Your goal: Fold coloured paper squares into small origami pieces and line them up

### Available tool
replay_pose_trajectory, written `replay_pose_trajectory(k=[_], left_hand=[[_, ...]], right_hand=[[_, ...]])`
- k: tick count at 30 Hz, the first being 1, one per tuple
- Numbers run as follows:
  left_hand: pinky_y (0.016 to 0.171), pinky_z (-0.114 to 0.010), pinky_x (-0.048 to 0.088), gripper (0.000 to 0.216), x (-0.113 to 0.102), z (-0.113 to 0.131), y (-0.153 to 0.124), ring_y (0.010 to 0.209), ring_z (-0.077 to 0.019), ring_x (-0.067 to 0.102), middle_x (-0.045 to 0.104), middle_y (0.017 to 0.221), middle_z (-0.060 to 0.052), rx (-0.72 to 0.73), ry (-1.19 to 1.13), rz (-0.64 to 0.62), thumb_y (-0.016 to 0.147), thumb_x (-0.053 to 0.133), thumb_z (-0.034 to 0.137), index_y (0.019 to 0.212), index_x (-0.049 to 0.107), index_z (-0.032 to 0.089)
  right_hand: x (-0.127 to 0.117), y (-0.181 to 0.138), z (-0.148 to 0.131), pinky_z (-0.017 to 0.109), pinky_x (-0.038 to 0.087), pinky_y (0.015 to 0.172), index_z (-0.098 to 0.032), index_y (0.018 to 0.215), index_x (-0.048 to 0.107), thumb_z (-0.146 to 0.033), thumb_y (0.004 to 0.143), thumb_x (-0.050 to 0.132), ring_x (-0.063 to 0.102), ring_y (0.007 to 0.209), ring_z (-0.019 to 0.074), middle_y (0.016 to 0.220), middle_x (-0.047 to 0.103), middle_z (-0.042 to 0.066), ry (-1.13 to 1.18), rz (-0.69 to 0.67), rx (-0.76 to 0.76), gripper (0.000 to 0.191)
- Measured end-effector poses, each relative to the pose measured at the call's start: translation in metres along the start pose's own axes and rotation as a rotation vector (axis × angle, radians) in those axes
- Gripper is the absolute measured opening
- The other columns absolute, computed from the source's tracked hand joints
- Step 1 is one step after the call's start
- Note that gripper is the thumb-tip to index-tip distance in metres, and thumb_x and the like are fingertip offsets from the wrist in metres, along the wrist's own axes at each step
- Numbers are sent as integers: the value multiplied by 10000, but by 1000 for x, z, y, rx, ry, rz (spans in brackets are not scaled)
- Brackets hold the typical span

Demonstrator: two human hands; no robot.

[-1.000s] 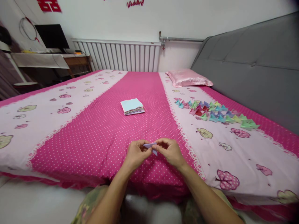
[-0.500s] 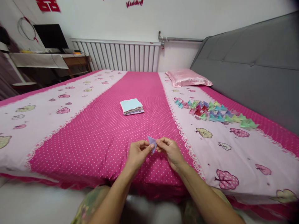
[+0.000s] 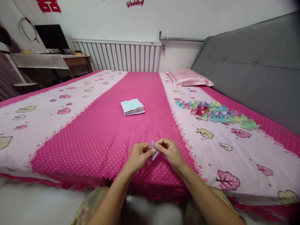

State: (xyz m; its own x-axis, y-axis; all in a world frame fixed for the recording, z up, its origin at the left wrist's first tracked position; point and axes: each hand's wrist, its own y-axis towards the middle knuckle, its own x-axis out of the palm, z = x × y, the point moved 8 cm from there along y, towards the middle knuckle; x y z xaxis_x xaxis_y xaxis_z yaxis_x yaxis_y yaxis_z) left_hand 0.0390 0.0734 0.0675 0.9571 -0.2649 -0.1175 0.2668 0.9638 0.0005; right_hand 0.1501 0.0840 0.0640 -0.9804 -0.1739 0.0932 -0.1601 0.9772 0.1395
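Note:
A small folded piece of purple paper (image 3: 154,154) is pinched between both hands above the near part of the bed. My left hand (image 3: 141,155) grips its left side between thumb and fingers. From the right, my right hand (image 3: 169,152) pinches its upper edge, thumb and index finger close together. The paper stands nearly upright, a narrow pointed shape, and the fingers cover part of it. Beyond the hands lies a stack of square paper sheets (image 3: 132,107), light blue on top.
Several small folded paper boats (image 3: 220,116) in many colours stand in rows on the right of the bedspread (image 3: 100,134). Behind them are a pink pillow (image 3: 189,77) and a grey headboard (image 3: 253,62). A radiator (image 3: 117,56) runs along the far wall.
The purple paper has turned, from a wider triangle to a narrower upright shape. Both hands have shifted slightly, and the right fingers have moved onto its upper edge.

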Motion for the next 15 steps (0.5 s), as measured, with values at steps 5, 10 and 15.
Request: replay_pose_trajectory(k=[5, 10, 15], left_hand=[[480, -203, 302, 244, 1, -3, 0, 465, -73, 409, 484, 483, 28, -4, -4, -7, 694, 598, 323, 540, 535, 145], [459, -202, 254, 277, 8, -4, -1, 445, -59, 337, 410, 459, 52, -17, -9, -50, 696, 594, 332, 515, 494, 147], [466, -202, 268, 269, 10, -2, -2, 455, -64, 361, 438, 477, 43, -18, -8, -68, 694, 603, 345, 540, 516, 143]], right_hand=[[2, 0, 0, 244, 418, 587, -181, 667, 640, -327, 701, 649, 524, 583, 118, 627, 601, -5, -37, -8, -13, 151], [2, -1, 0, 233, 401, 538, -177, 642, 614, -350, 703, 646, 500, 547, 111, 587, 574, -13, -67, 14, -6, 186], [1, -2, -1, 218, 373, 497, -180, 576, 573, -371, 677, 666, 459, 501, 98, 531, 529, -34, -13, 54, 5, 236]])
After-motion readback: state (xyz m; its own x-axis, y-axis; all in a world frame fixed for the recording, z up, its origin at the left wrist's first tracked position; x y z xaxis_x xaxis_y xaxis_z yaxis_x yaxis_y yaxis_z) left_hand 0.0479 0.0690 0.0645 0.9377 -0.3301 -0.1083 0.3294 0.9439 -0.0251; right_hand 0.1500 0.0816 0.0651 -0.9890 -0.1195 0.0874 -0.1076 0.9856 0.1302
